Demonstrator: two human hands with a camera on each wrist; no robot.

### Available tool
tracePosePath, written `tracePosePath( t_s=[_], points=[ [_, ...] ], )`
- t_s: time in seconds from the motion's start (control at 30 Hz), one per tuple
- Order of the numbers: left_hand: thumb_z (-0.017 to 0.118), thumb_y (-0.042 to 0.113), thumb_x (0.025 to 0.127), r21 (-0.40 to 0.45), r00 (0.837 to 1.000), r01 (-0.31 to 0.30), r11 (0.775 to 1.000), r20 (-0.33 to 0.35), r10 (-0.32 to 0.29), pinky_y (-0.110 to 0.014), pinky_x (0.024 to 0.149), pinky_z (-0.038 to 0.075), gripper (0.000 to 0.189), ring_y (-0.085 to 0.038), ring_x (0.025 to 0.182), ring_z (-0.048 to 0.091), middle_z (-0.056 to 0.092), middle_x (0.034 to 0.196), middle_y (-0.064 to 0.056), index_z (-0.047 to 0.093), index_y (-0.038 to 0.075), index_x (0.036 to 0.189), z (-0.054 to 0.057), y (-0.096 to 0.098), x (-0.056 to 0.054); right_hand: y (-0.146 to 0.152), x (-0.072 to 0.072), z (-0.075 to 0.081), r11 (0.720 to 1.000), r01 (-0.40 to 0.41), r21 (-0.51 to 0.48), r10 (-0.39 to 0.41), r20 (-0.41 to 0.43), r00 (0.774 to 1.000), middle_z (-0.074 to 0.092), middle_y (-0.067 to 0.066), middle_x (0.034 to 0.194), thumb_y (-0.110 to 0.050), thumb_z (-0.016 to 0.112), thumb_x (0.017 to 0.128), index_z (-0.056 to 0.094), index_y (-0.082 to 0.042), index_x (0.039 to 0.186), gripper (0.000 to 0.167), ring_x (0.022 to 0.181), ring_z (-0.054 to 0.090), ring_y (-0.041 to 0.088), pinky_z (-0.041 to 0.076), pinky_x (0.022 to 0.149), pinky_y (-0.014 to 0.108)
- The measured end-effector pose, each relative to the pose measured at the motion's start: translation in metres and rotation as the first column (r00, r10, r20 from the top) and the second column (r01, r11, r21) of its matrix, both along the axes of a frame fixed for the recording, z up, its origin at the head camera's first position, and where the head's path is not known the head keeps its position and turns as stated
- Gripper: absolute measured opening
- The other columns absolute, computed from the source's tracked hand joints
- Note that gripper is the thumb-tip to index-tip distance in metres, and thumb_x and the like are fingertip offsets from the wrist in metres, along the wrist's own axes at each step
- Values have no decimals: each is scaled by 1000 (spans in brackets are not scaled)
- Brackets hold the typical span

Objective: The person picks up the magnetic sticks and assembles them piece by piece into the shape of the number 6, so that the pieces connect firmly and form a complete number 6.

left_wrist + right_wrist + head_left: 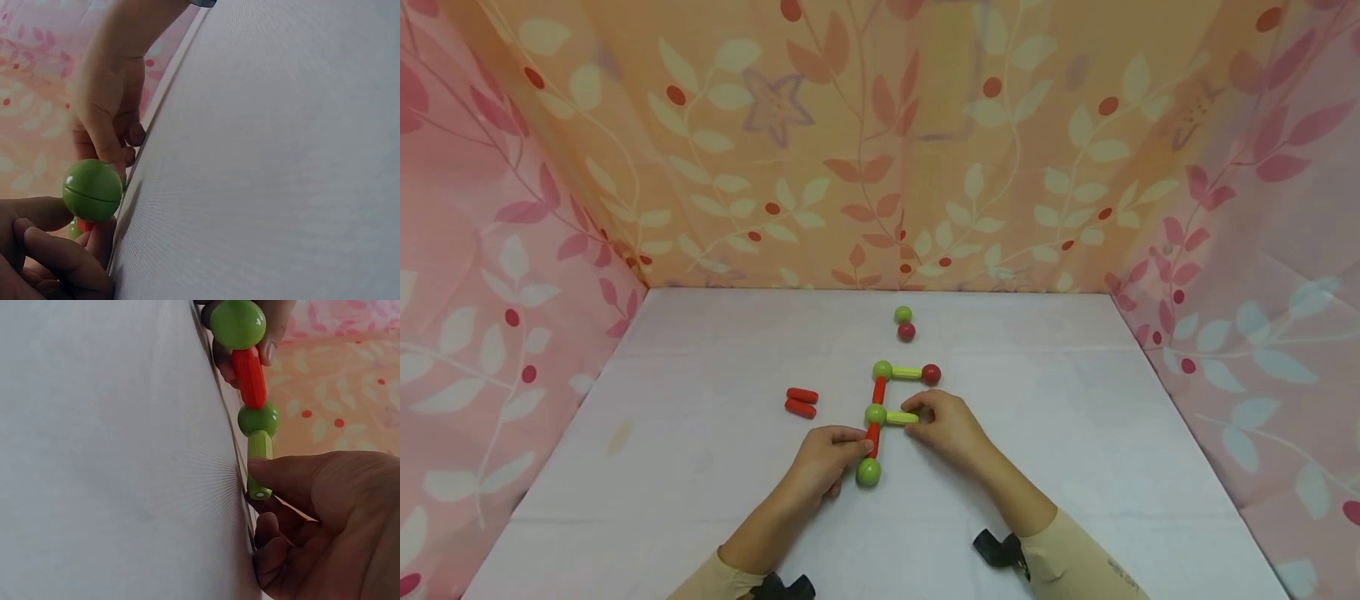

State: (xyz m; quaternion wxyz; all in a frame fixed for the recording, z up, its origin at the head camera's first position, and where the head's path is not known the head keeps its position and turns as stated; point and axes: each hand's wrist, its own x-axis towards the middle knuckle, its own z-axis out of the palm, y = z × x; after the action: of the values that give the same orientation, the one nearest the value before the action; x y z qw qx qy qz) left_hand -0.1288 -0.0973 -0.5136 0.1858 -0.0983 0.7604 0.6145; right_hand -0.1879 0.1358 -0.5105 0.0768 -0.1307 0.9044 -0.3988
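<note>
On the table lies a joined figure of balls and rods. Its spine runs from a near green ball [868, 472] through a red rod [873, 438], a middle green ball [876, 415] and another red rod [879, 390] to a far green ball [882, 370]. A yellow-green rod [907, 373] links that far ball to a red ball [931, 373]. My left hand [824, 463] pinches the near red rod. With thumb and fingers, my right hand [337, 506] pinches a second yellow-green rod [260, 464], which meets the middle ball; its outer end is bare.
Two loose red rods [801, 402] lie side by side left of the figure. Toward the back of the table [737, 333], a loose green ball [903, 314] and a loose red ball [906, 332] sit together. Patterned curtains [865, 150] border the table's back and sides.
</note>
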Motion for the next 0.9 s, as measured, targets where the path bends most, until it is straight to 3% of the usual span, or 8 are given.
tracePosePath(
  t_s=[0.13, 0.33, 0.5, 0.67, 0.9],
  points=[
    [78, 29, 91, -24, 999, -8, 1000, -49, 7, -23, 47, 36, 30, -15, 58, 48, 71, 94, -5, 74, 8, 112, 0, -1, -1, 1, -2, -3, 1000, 2, -3, -2, -10, 1000, 70, -11, 103, -17, 83, 86, 77, -26, 104, 21, 90, 58, 13, 49, 81, 33],
    [79, 26, 91, -85, 995, -1, 996, -101, -7, -29, 68, 51, 26, -19, 85, 61, 72, 96, -3, 75, 7, 109, 0, -1, -3, 0, -3, -2, 1000, 7, -3, -7, -22, 1000, 70, -12, 104, -18, 83, 86, 77, -27, 102, 20, 94, 59, 12, 50, 85, 35],
    [79, 29, 91, -165, 989, 17, 986, -142, -41, -31, 72, 52, 24, -18, 85, 62, 72, 93, -1, 76, 9, 103, 0, 1, -3, -1, -3, -2, 999, 4, 35, -2, -51, 999, 71, -11, 104, -19, 83, 86, 77, -26, 102, 19, 90, 58, 12, 48, 81, 34],
    [78, 30, 91, -182, 985, 34, 983, -162, -64, -32, 71, 51, 23, -18, 86, 62, 72, 93, -1, 77, 10, 100, 0, 3, -3, -2, -3, -3, 999, 15, 49, -12, -58, 998, 69, -11, 101, -19, 85, 84, 78, -27, 102, 20, 83, 55, 11, 46, 75, 31],
    [77, 31, 91, -262, 984, 50, 964, -153, -93, -32, 75, 53, 26, -17, 87, 63, 72, 94, 2, 75, 11, 107, 5, -4, -3, -3, -1, -5, 999, 22, 45, -19, -47, 999, 67, -12, 97, -19, 85, 84, 77, -28, 102, 21, 79, 54, 11, 45, 72, 31]
  ],
)
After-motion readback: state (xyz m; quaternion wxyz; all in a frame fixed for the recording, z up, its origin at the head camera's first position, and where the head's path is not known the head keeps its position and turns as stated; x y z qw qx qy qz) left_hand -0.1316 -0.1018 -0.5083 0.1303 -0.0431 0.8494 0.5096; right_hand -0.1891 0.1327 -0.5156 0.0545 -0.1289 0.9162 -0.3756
